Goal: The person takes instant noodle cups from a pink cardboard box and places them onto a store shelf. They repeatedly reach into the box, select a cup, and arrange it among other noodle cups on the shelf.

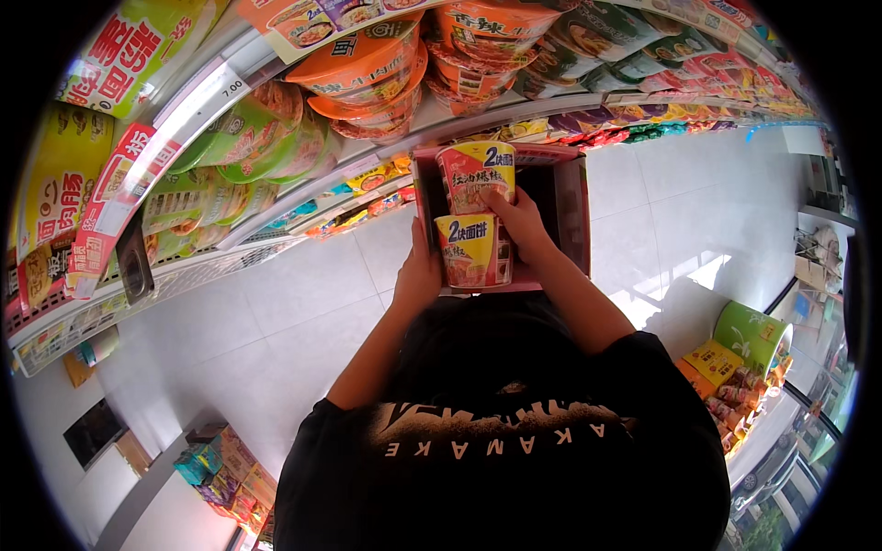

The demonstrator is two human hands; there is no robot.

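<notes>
Two instant noodle cups with red and yellow wrappers are in front of my body, one beyond the other, at a pink-red cardboard carton with a dark interior (573, 213). My right hand (518, 219) grips the farther cup (472, 180), its thumb across the wrapper's lower right; the other fingers are mostly hidden. Nearer my body is the second cup (470, 258), just below the first in view. My left hand (418, 275) lies along the carton's left side and holds it, fingers pointing away from me and partly hidden.
A store shelf curves across the top and left, with orange noodle bowls (365, 82), green noodle bowls (258, 131) and bagged noodles (610, 31). Its edge (475, 124) runs just beyond the carton. A green round container (750, 337) stands right; stacked packages (231, 475) sit lower left.
</notes>
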